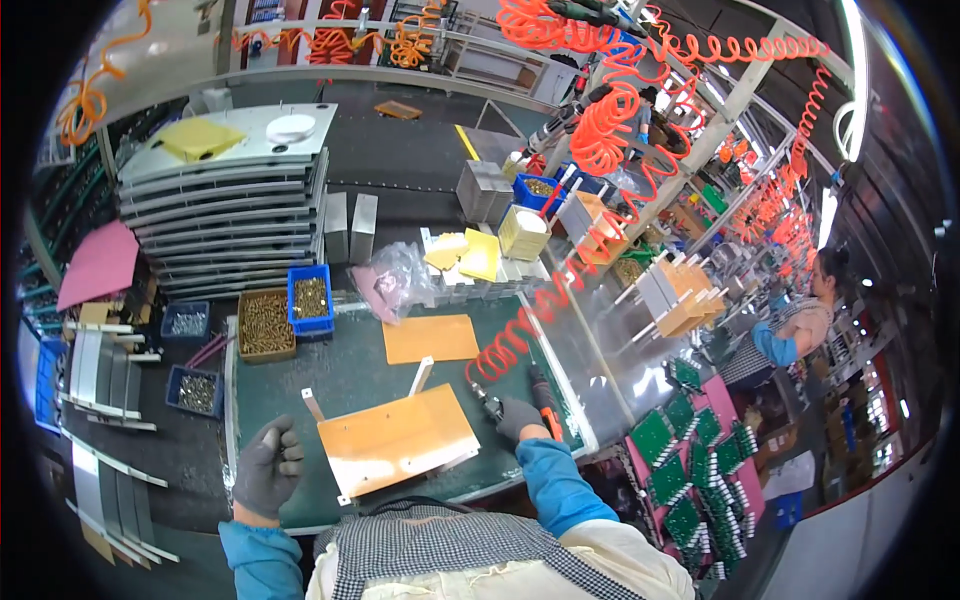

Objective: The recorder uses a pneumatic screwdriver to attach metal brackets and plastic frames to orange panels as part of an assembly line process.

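My left hand (268,465), in a dark grey glove, is raised beside the left edge of an orange panel (400,440). Its fingers are curled in, and whatever they may hold is hidden. White legs (421,376) stand up at the panel's far side, and its surface shines with reflected light. To the right of the panel, my gloved right hand (520,418) is closed round a dark air tool (491,402) joined to a red coiled hose (510,345). A black-and-red power driver (544,398) lies just beyond that hand.
A flat orange board (431,339) lies on the green mat (360,372). Screws fill a blue bin (310,300) and a cardboard box (267,325). Stacked grey panels (225,220) rise at the back left. Green circuit boards (690,460) and a co-worker (800,330) are at the right.
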A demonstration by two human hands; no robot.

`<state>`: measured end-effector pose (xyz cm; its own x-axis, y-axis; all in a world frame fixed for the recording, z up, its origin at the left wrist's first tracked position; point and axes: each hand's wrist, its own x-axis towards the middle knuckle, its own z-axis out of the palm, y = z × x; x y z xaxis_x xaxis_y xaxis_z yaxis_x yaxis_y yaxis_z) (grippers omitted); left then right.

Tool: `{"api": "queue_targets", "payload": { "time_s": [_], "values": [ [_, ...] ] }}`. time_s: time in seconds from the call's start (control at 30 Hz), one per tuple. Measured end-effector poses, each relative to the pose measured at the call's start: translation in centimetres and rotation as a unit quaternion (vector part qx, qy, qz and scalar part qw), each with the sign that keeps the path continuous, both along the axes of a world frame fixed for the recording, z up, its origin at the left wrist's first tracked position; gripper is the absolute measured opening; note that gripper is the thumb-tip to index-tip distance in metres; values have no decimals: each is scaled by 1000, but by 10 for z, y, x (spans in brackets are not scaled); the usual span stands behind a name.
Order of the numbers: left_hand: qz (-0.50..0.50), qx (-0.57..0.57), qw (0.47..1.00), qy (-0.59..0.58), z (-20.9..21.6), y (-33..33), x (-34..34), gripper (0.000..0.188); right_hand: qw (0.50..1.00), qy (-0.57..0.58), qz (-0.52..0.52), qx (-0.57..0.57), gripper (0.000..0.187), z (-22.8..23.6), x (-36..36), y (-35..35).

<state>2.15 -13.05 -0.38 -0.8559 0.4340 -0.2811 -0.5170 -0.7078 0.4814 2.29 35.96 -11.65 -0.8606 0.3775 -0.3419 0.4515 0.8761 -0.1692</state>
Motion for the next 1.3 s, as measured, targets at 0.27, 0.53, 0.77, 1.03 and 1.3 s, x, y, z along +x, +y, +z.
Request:
{"api": "queue_targets", "payload": {
  "time_s": [0.27, 0.53, 0.77, 1.03, 1.3],
  "values": [
    [4, -189, 945, -267, -154, -21, -13, 32, 902, -53, 70, -422, 30, 54, -30, -47],
    [-253, -402, 810, 343, -115, 54, 0, 39, 621, -133, 24, -772, 37, -10, -30, -101],
    [-157, -222, 960, -71, -113, 39, 7, 38, 582, -101, 139, -795, 38, -66, -36, -75],
    [-161, -203, 963, -80, -123, 22, -12, 39, 564, -19, 188, -804, 39, -75, -43, -88],
    [-170, -144, 971, -82, -63, 60, -93, 40, 580, 61, 228, -780, 40, -1, -87, -97]
  ]
}}
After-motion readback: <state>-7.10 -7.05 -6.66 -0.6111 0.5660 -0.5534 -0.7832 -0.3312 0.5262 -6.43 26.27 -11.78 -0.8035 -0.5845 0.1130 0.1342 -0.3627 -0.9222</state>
